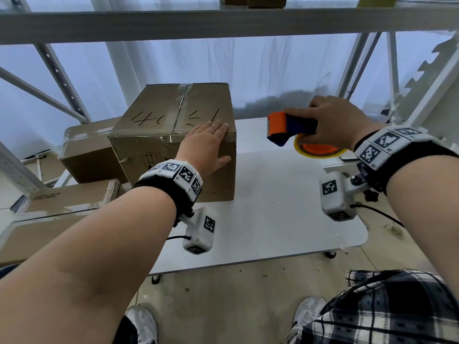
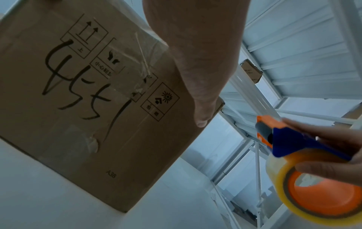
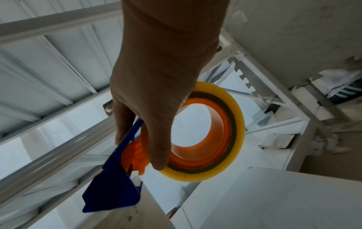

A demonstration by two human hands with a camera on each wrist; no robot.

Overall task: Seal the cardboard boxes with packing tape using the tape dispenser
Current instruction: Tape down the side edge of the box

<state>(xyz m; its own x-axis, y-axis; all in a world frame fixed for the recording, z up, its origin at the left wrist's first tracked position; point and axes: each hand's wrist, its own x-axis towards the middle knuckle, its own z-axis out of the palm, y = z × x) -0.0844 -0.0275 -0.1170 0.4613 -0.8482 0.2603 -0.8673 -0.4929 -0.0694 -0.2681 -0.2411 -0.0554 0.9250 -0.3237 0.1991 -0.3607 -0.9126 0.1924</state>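
cardboard box on the white bench, braced by the left hand, fingers spread flat over its near top edge, likely to steady it for taping. tape dispenser gripped in the right hand, held off beside the box. only the left wrist view shows the handling symbols printed on the box front.

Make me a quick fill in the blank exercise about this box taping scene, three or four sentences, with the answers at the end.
1. The left hand rests flat on the ____ box.
2. The right hand holds the tape dispenser in the air, to the ____ of the box.
3. The roll of tape sits on a hub coloured ____.
4. The box stands on a ____ table.

Missing words: cardboard; right; orange; white
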